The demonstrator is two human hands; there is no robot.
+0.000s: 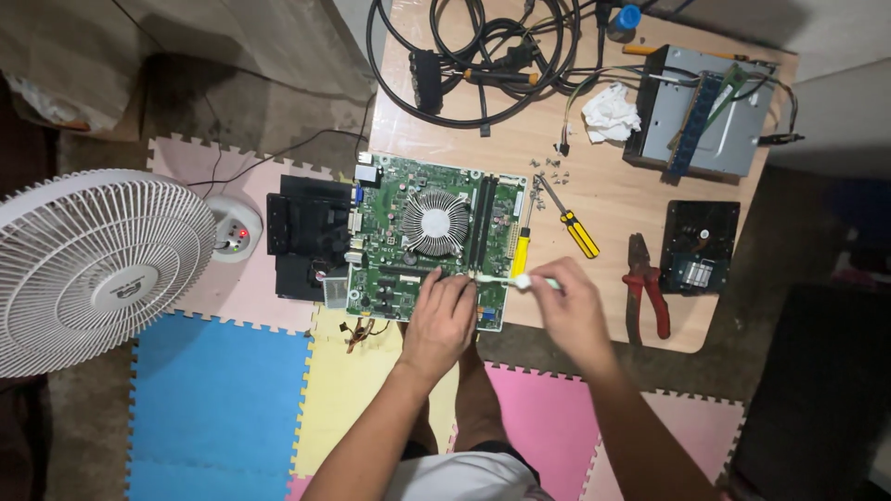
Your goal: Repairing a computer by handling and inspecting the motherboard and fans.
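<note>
A green motherboard [399, 218] with a round silver heatsink fan [435, 223] lies on a low wooden table [613, 186]. My left hand [441, 315] rests palm down on the board's near edge, fingers together. My right hand [568, 306] pinches a small white brush-like tool [520, 280] whose tip points left onto the board's near right corner.
Two yellow-handled screwdrivers [580, 232] and red pliers [648, 283] lie right of the board, by several loose screws [548, 167]. A hard drive [701, 246], metal drive case [705, 116], crumpled tissue [610, 113] and black cables [483, 56] sit farther back. White fan [93, 264] at left; foam mats below.
</note>
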